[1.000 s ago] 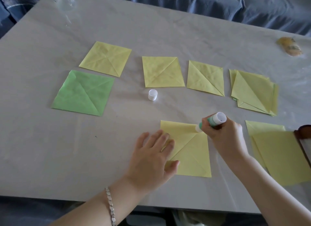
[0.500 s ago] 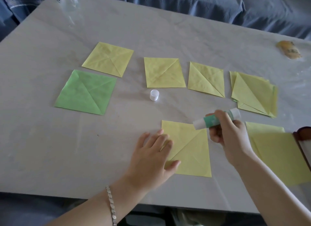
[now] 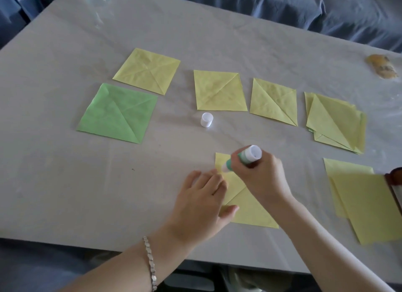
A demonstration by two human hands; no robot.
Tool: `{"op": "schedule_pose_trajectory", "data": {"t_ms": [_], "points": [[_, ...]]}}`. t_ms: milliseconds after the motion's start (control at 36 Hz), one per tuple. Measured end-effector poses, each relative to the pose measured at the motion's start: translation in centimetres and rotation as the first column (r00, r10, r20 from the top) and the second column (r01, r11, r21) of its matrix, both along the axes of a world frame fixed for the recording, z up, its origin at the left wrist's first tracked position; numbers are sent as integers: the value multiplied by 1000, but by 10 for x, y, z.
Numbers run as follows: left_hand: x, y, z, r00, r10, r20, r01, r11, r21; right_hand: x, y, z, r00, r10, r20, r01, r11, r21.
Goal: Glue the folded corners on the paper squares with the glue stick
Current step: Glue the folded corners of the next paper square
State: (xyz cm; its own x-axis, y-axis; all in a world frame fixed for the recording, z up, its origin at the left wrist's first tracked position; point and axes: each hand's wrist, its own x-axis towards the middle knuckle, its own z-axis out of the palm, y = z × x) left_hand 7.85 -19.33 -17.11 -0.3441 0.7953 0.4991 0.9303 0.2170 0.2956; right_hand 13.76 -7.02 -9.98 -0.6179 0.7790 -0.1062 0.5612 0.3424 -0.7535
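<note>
A white cap (image 3: pixel 206 119) stands alone on the grey desk (image 3: pixel 65 183). On the near side of the cap and slightly to its right lies the yellow paper square (image 3: pixel 250 211) being worked on. The left hand (image 3: pixel 202 202) lies flat on this square's left edge, fingers straight and slightly spread, pressing it down. The right hand (image 3: pixel 265 178) is wrapped around the glue stick (image 3: pixel 245 156), fingers curled on its green-and-white barrel. The stick is tilted, with its tip down on the square's upper left part, just beside the left fingertips.

Left of the cap lies a green folded square (image 3: pixel 117 113), and beyond the cap to the left a yellow one (image 3: pixel 148 70). Just beyond the cap is another yellow square (image 3: pixel 219 90), and to the cap's right a third (image 3: pixel 274 101). Farther right is a stack of folded squares (image 3: pixel 337 122). Well to the right of the cap and nearer the person lie loose yellow sheets (image 3: pixel 369 204). A bracelet (image 3: pixel 151 263) circles the left wrist.
</note>
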Motion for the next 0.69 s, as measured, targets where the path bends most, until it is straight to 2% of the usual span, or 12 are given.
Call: {"op": "schedule_pose_trajectory", "data": {"t_ms": [139, 306, 444, 694], "points": [[0, 1, 0, 1000, 2, 2, -2, 1000, 11, -9, -5, -4, 995, 35, 91, -46, 992, 121], [1, 2, 0, 1000, 24, -18, -24, 1000, 0, -4, -2, -2, 994, 32, 103, -44, 993, 114], [1, 1, 1, 999, 22, -40, -23, 999, -27, 9, 6, 0, 993, 1, 116, -20, 985, 169], [0, 0, 3, 999, 12, -48, -15, 999, -52, 43, 24, 1, 988, -118, 100, 102, 984, 149]]}}
